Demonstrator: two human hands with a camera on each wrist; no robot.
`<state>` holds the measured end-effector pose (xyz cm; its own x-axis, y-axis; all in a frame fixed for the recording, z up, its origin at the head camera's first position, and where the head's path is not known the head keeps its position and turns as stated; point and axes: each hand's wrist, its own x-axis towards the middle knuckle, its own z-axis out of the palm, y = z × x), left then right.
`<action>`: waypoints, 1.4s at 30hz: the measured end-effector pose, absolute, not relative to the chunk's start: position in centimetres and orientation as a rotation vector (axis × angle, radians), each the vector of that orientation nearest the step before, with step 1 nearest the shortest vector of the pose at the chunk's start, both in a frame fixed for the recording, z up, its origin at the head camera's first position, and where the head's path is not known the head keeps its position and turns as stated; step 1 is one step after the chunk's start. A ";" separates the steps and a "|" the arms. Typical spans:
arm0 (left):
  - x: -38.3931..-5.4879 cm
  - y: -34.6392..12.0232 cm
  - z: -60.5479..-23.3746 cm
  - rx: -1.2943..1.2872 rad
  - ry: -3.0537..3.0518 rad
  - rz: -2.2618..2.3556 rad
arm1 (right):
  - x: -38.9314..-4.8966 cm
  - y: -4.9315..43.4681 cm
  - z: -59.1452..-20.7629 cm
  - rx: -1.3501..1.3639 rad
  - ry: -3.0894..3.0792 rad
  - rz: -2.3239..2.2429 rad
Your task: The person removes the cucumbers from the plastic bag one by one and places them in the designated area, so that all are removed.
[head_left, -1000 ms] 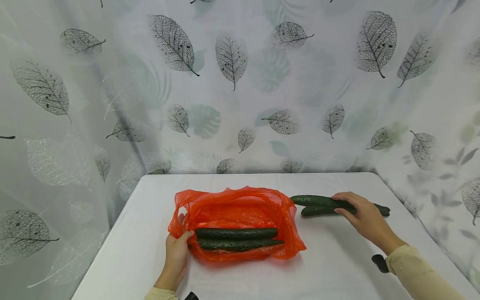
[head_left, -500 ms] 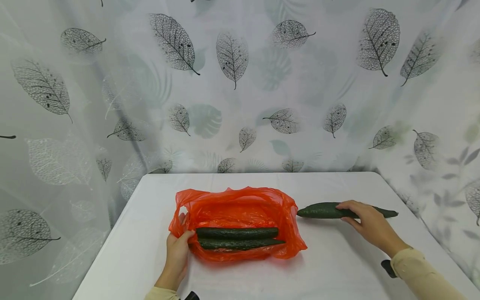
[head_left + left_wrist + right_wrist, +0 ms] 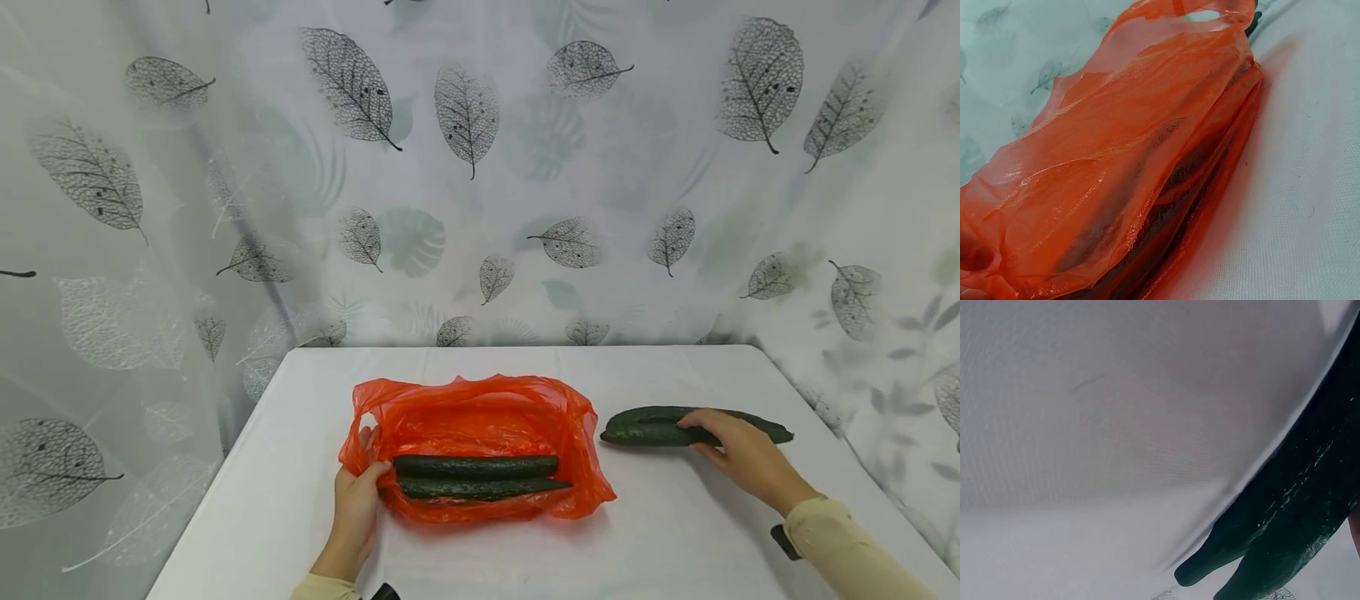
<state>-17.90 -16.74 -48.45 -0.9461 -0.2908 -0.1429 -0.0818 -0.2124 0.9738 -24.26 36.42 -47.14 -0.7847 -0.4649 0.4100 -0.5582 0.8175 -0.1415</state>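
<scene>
Right hand (image 3: 738, 454): clamped round paired cucumbers (image 3: 645, 427), tips just beside the bag's right edge. Left hand (image 3: 356, 508): gripping the left edge of red bag (image 3: 487, 408); two further cucumbers (image 3: 480, 487) inside. White tabletop (image 3: 667, 542): stretching nearside, far corners rounded. Leaf-print curtain (image 3: 570, 183): behind.

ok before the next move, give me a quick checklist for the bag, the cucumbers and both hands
1. Mouth of the red bag open: ok, it gapes toward the head camera.
2. Bag steadied: ok, the left hand holds its left edge.
3. Inside cucumbers lying neatly: ok, two side by side.
4. Right hand on the outside cucumbers: ok, thumb in front, fingers over the top.
5. Outside cucumbers in the bag: not ok, they are to its right.
6. Outside cucumbers lifted off the table: cannot tell.
</scene>
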 end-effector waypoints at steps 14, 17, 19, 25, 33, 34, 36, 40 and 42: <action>-17.9 -16.8 -48.4 0.440 -1.867 -2.317 | -24.4 36.6 -47.9 0.776 -2.671 0.348; -17.9 -16.8 -48.4 0.441 -1.865 -2.319 | -24.4 36.6 -48.0 0.769 -2.686 0.345; -17.9 -16.7 -48.4 0.450 -1.868 -2.318 | -24.5 36.5 -48.0 0.769 -2.690 0.341; -18.0 -16.7 -48.4 0.451 -1.870 -2.311 | -24.6 36.6 -48.3 0.757 -2.733 0.358; -17.9 -16.8 -48.3 0.438 -1.866 -2.313 | -24.6 36.5 -48.2 0.742 -2.768 0.348; -17.9 -16.7 -48.3 0.431 -1.863 -2.315 | -24.6 36.5 -48.2 0.737 -2.777 0.349; -17.9 -16.7 -48.3 0.428 -1.864 -2.319 | -24.6 36.5 -48.1 0.719 -2.797 0.362; -17.8 -16.7 -48.3 0.420 -1.862 -2.323 | -24.5 36.5 -47.9 0.710 -2.822 0.383; -17.8 -16.7 -48.3 0.417 -1.864 -2.323 | -24.4 36.5 -47.7 0.721 -2.821 0.383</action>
